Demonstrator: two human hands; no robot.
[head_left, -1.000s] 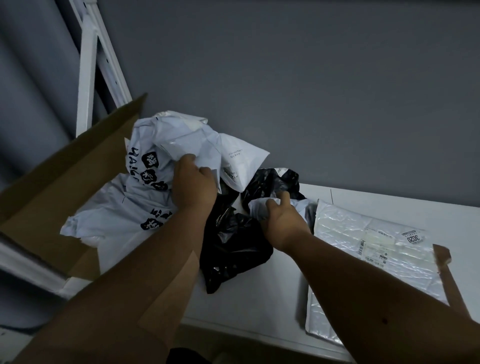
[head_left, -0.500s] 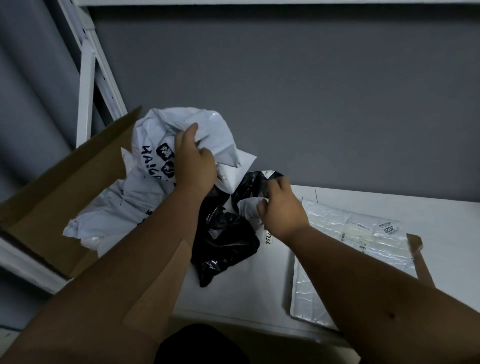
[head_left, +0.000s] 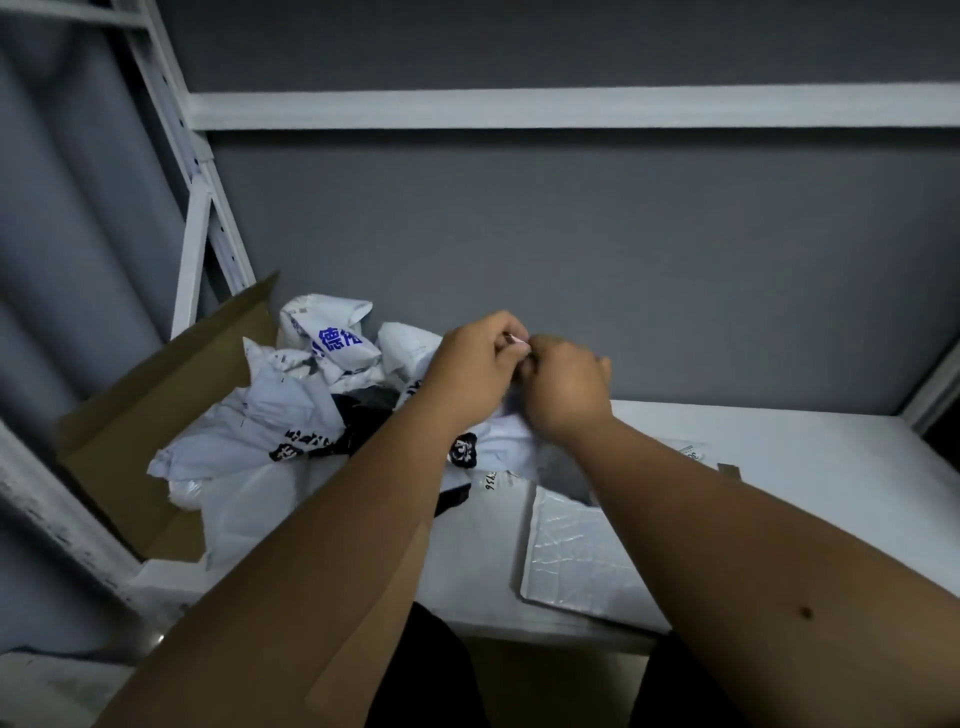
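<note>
we see left grip (head_left: 480, 358) and right grip (head_left: 563, 384) curled tight, both pinching top edge of white mailer bag (head_left: 506, 434), bag held above shelf (head_left: 779, 467), just right of cardboard box (head_left: 156, 395), bubble mailer (head_left: 582, 556) flat nearby

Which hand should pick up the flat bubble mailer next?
Right, probably: the right hand is on the side of the bubble mailer, the left hand nearer the cardboard box. Both pinch the white bag.

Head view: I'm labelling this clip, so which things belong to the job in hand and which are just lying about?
In hand: left hand and right hand, both pinching the printed white mailer bag.
Lying about: cardboard box, heap of other bags, silver bubble mailer, shelf.
</note>
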